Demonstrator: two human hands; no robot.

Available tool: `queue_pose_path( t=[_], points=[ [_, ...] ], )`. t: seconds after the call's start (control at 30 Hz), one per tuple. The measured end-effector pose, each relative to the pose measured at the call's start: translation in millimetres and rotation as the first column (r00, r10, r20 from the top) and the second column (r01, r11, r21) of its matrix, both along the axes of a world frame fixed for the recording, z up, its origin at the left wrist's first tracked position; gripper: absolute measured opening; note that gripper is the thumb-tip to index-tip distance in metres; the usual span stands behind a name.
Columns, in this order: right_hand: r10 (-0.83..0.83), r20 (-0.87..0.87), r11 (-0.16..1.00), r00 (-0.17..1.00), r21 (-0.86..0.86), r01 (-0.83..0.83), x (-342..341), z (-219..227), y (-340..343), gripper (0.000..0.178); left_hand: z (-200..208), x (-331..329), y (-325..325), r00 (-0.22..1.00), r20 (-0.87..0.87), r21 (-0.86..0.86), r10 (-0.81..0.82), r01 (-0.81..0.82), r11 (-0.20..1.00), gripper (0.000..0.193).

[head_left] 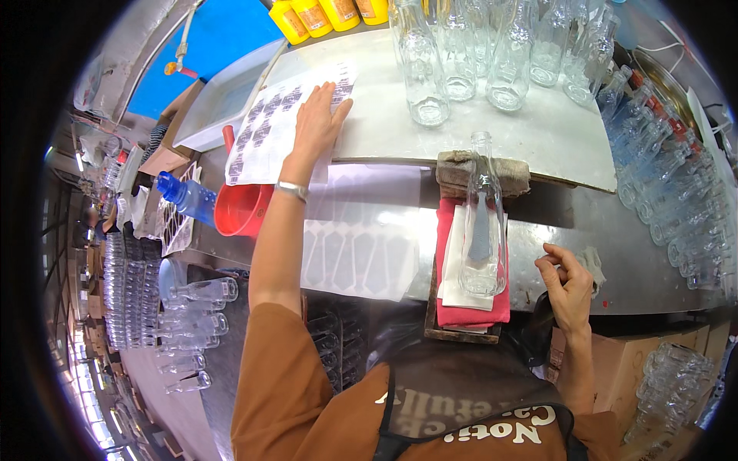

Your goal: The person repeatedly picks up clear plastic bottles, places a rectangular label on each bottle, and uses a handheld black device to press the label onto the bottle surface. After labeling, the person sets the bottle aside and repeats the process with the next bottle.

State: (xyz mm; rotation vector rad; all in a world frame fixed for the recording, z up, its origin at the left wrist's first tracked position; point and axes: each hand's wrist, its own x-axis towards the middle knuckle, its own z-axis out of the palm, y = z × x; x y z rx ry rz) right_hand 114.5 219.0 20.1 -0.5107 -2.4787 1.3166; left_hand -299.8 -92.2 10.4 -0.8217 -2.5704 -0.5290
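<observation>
My left hand (317,119) lies flat, fingers stretched, on a white sheet with rows of dark printed labels (265,115) at the far left of the table. A clear glass bottle (483,230) lies on its back in front of me, with its neck on a rolled grey-brown cloth (450,175). Its body rests on folded white paper (453,288) over a red cloth (505,307), on a wooden stand (461,336). A greyish, tie-shaped patch shows on the bottle. To its right, my right hand (569,288) hovers with loosely bent fingers, apart from the bottle; nothing shows in it.
Several clear bottles (507,69) stand on the white board (369,138) at the back; more bottles (653,184) line the right. A translucent sheet with tie-shaped outlines (361,265) lies left of the stand. Beyond my left forearm are a red bucket (231,211) and a blue bottle (184,198).
</observation>
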Motion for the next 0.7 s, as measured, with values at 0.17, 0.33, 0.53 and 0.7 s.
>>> queue_pose_path(
  t=[0.17,0.33,0.53,0.7],
  points=[
    [-0.019,-0.022,0.999,1.0,0.049,0.02,2.6,-5.0,5.2,0.028,15.6,24.5,3.2,0.989,0.05,-0.323,0.138,-0.115,0.939,0.054],
    [-0.021,-0.019,0.996,1.0,0.088,0.023,3.9,-9.8,7.2,0.028,40.2,97.2,-9.2,0.977,0.141,-0.376,0.161,-0.098,0.921,0.054],
    [0.023,-0.066,0.997,0.998,0.069,-0.018,1.8,-2.8,-5.0,0.027,14.6,84.1,-27.4,0.998,0.063,-0.156,0.021,-0.011,0.988,0.065],
    [0.001,-0.059,0.994,0.998,0.107,0.005,12.2,-6.4,-1.9,0.027,16.4,98.2,-26.5,0.991,0.098,-0.203,-0.094,0.112,0.973,0.057]
  ],
)
